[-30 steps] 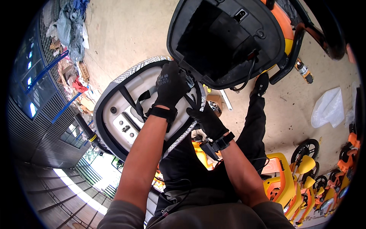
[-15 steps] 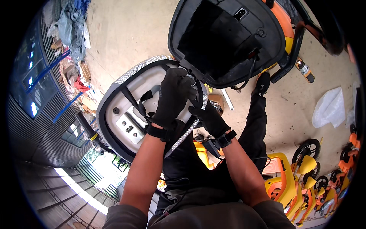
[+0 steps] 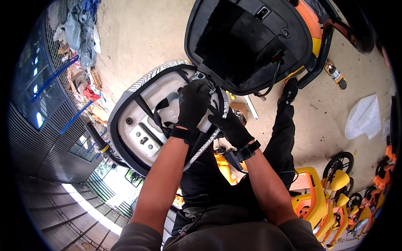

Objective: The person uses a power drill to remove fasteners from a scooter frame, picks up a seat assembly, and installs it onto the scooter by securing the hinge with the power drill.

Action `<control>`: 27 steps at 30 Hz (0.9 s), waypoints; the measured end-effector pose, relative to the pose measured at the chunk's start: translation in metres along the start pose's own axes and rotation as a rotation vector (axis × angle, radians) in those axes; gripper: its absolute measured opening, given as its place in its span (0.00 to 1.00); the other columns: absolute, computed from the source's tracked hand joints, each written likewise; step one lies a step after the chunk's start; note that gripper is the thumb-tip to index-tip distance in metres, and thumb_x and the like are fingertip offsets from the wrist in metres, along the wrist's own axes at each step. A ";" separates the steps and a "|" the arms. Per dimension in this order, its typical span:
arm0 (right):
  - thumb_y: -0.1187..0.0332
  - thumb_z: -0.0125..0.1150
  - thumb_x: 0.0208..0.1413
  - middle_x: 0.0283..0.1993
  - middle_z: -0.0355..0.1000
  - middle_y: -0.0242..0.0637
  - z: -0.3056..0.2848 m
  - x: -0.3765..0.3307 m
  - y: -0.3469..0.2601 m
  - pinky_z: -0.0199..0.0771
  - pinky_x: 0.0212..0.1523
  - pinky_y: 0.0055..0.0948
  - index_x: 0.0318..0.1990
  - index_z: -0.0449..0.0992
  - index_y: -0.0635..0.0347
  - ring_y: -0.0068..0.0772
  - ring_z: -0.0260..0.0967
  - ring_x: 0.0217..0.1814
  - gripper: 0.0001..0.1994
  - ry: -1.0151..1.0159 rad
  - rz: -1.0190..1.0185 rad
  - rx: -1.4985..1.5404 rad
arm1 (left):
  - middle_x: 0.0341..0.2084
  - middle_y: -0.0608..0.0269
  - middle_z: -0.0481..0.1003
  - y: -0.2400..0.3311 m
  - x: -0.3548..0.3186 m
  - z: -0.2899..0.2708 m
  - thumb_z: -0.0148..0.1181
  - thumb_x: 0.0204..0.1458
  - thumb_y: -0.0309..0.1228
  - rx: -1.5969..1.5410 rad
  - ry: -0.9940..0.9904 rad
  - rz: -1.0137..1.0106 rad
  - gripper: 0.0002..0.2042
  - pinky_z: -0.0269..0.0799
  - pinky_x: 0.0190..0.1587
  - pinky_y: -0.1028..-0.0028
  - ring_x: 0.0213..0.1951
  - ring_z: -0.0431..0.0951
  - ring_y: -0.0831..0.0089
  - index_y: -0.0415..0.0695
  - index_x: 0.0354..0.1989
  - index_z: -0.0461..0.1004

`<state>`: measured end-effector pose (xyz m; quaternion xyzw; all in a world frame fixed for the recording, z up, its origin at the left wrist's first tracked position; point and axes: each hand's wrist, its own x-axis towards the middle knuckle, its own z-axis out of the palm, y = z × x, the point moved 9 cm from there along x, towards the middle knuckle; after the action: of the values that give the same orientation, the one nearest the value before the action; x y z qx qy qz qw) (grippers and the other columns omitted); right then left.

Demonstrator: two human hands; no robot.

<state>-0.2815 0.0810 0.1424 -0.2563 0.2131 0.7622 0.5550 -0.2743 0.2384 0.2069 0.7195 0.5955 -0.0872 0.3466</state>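
The upturned scooter seat is opened at the black storage box's lower-left edge. Near the metal bracket, the left hand is curled, on what cannot be told; the seat's right rim is clamped by the right hand, seemingly for steadiness.

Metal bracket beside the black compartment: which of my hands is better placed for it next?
Left, probably: the left hand is at the metal bracket; the right hand is farther off, at the seat's silver edge.

Left head-worn fisheye, facing down; left hand, right hand near, below.
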 end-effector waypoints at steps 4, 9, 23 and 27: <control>0.75 0.62 0.56 0.42 0.72 0.24 0.004 -0.001 -0.006 0.73 0.34 0.21 0.58 0.66 0.57 0.16 0.69 0.34 0.22 -0.007 -0.014 0.003 | 0.22 0.58 0.78 0.001 -0.002 0.004 0.54 0.55 0.26 -0.017 -0.063 -0.052 0.12 0.75 0.28 0.75 0.24 0.80 0.74 0.30 0.41 0.77; 0.74 0.64 0.55 0.38 0.70 0.23 0.010 -0.005 -0.009 0.72 0.32 0.20 0.56 0.66 0.56 0.16 0.68 0.33 0.21 -0.024 0.005 0.046 | 0.22 0.57 0.78 0.001 -0.003 0.003 0.55 0.55 0.26 -0.043 -0.058 -0.118 0.09 0.77 0.30 0.75 0.24 0.80 0.72 0.30 0.36 0.75; 0.76 0.61 0.55 0.60 0.65 0.28 0.010 -0.005 -0.008 0.69 0.47 0.20 0.68 0.54 0.59 0.17 0.65 0.52 0.34 -0.054 0.010 -0.021 | 0.24 0.57 0.76 -0.010 -0.001 0.006 0.57 0.53 0.22 -0.336 -0.106 -0.220 0.06 0.78 0.28 0.74 0.24 0.79 0.73 0.32 0.35 0.73; 0.75 0.62 0.55 0.59 0.65 0.28 0.009 -0.005 -0.007 0.70 0.46 0.20 0.67 0.55 0.59 0.17 0.65 0.51 0.33 -0.050 0.012 -0.023 | 0.25 0.57 0.76 -0.010 0.000 0.010 0.57 0.53 0.22 -0.380 -0.121 -0.210 0.05 0.78 0.28 0.74 0.25 0.80 0.72 0.32 0.34 0.72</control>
<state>-0.2749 0.0849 0.1519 -0.2422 0.1917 0.7741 0.5525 -0.2811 0.2329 0.1959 0.5685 0.6510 -0.0522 0.5002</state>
